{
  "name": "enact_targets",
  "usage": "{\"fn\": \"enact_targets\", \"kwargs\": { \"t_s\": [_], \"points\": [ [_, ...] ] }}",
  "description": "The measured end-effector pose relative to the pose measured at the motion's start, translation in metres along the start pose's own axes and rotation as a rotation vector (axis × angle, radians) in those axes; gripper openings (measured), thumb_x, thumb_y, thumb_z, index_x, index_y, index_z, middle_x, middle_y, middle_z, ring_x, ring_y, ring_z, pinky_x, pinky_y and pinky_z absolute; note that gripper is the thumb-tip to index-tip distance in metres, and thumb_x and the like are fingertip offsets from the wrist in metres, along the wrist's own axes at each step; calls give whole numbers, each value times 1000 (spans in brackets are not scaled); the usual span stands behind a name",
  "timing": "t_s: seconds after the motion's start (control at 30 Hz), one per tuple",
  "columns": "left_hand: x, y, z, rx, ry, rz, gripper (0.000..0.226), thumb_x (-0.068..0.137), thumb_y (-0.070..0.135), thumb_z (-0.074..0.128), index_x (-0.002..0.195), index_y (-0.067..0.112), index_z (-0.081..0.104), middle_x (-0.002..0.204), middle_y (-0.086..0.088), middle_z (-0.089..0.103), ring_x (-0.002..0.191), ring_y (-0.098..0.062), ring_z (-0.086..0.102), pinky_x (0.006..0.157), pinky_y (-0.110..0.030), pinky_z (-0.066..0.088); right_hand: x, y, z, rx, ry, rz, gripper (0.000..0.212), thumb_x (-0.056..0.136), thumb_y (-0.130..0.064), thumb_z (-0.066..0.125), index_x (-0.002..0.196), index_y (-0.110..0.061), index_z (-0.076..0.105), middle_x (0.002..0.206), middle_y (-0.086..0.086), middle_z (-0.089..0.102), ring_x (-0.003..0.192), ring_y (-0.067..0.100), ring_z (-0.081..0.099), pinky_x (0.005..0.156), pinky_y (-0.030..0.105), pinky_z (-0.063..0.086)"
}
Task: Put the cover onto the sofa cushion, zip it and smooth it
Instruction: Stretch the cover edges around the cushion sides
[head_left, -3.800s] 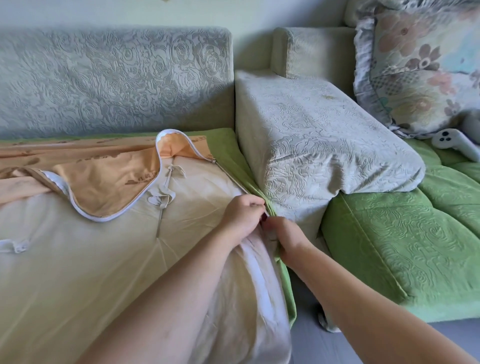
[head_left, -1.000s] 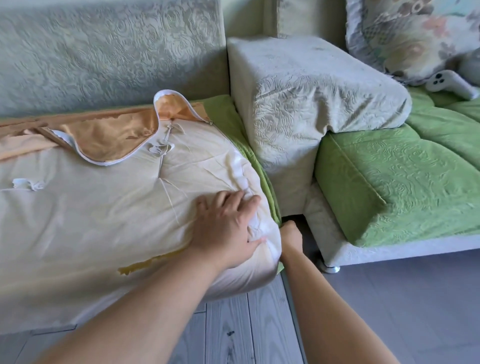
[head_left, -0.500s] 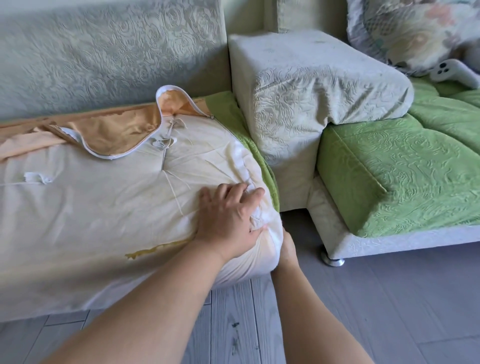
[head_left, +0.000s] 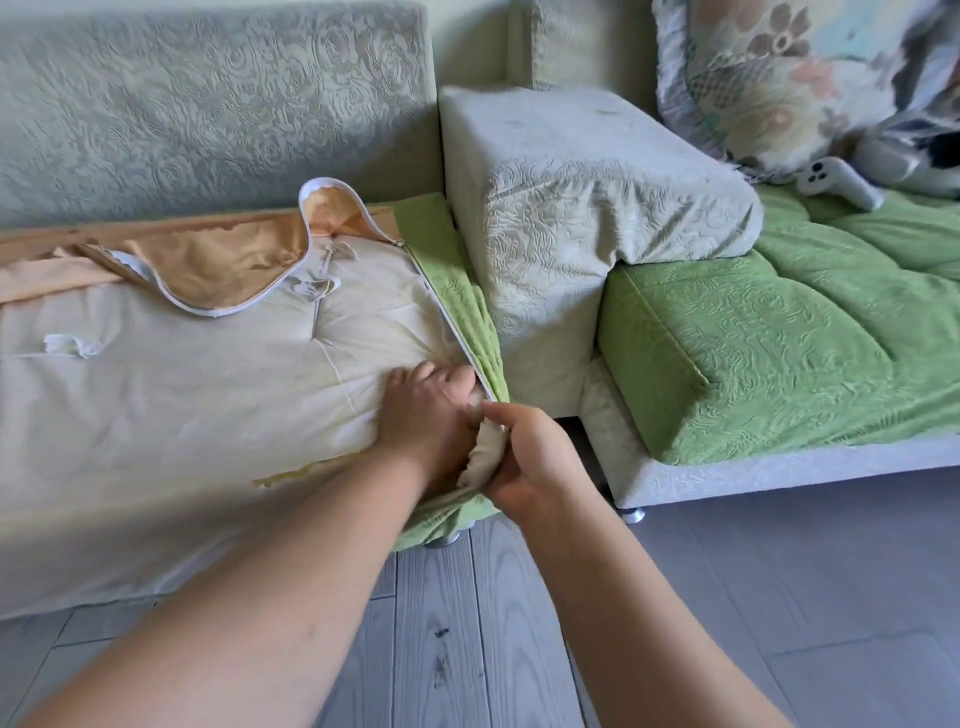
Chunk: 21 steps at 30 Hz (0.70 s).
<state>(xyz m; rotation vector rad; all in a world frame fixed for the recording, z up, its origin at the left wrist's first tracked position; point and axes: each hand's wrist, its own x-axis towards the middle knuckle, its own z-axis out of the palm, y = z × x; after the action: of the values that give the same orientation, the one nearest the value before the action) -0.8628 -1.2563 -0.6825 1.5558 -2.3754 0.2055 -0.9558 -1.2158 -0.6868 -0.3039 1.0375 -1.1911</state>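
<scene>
Right hand (head_left: 530, 457) grips the edge of the green cover (head_left: 457, 291); left hand (head_left: 426, 415) beside it presses the cushion (head_left: 208, 374) corner, fingertips hidden. Fabric bunched between them could jam the zipper (head_left: 451, 332) just beyond.

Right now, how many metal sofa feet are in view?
2. One foot sits under the right-hand sofa section's front corner; the other foot shows just below the green cover hanging off the cushion's corner. Others may be hidden behind the cushion.

A flowery pillow (head_left: 769, 78) leans at the back. A white controller (head_left: 836, 182) lies on the green seat (head_left: 779, 338). The floor (head_left: 779, 597) is grey.
</scene>
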Motion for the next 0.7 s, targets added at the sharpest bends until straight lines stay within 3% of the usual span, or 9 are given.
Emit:
{"fn": "enact_targets", "kwargs": {
  "t_s": [0.1,0.17,0.23,0.33,0.4,0.43,0.57,0.63,0.7],
  "points": [
    [5,-12,-18,-174,-263,-13,19,80,39,37,86,21,42,108,-7,61,106,-26,52,86,-34,32,-12,-13,10,20,21,39,23,91,-6,47,69,-1,54,48,6,44,35,15,44,46,22,40],
    [2,-17,-26,-255,-342,56,37,78,37,42,109,19,50,125,-4,55,118,-23,48,97,-36,32,-17,-17,12,-62,44,33,14,90,-4,48,79,-2,56,57,8,52,38,15,52,45,19,45],
    [-7,-21,-32,-360,-349,150,64,73,37,40,135,20,43,142,-1,42,131,-22,39,108,-42,27,-19,-17,12,-178,53,-6,13,90,-4,49,81,-4,58,59,8,59,42,15,57,45,20,48],
    [-29,-42,-44,-73,-370,216,80,72,57,21,147,28,22,156,3,15,142,-16,18,115,-38,17,-20,-15,10,-284,48,-107,12,89,-1,52,79,-4,58,61,10,57,47,19,53,50,24,39],
    [-43,-53,-42,144,-377,257,82,71,69,-2,147,39,3,157,11,-1,144,-13,5,112,-47,13,-23,-14,14,-360,79,-187,5,87,-1,56,83,-3,58,66,12,55,53,21,51,54,27,41],
    [-46,-54,-41,156,-413,241,74,78,69,1,146,41,-4,156,13,-7,144,-14,0,111,-52,10,-24,-12,19,-411,107,-225,3,86,-1,58,83,-2,58,67,13,55,56,22,53,55,29,46],
    [-38,-49,-41,184,-469,240,55,98,39,26,149,29,7,157,10,-2,144,-15,-4,109,-58,7,-30,1,52,-760,246,-416,18,73,-13,59,74,5,59,70,15,62,68,30,57,73,46,54],
    [-32,-49,-42,245,-489,266,55,97,28,30,149,23,12,157,7,6,144,-18,-4,111,-58,5,-30,7,68,-1016,281,-460,20,80,-16,55,66,-3,51,67,8,58,69,29,54,58,32,47],
    [-29,-48,-42,259,-526,277,60,96,24,34,150,20,9,157,4,7,143,-21,-7,112,-59,1,-29,11,76,-1216,300,-476,35,85,-18,55,58,-14,34,58,0,40,55,19,39,45,26,26]
  ]
}}
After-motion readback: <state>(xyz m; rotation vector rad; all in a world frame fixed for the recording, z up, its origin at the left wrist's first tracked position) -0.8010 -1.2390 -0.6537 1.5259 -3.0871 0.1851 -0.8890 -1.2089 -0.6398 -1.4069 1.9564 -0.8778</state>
